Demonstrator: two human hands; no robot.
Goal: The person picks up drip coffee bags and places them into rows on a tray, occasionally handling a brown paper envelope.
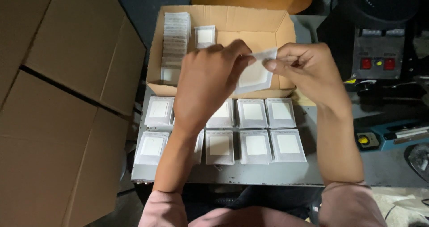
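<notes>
Both my hands hold one small clear packet (255, 74) with a white square inside, above the front wall of an open cardboard box (286, 30). My left hand (206, 80) grips the packet's left side with curled fingers. My right hand (304, 65) pinches its top right flap between thumb and fingers. Below my hands, several more packets (255, 145) of the same kind lie flat in two rows on a grey metal table (250, 175). My left forearm covers part of both rows.
Inside the box a stack of packets (175, 39) stands along the left wall, with one packet (204, 36) leaning at the back. Flattened cardboard sheets (58, 106) lie to the left. A machine with red buttons (377, 57) and a blue device (393, 135) sit right.
</notes>
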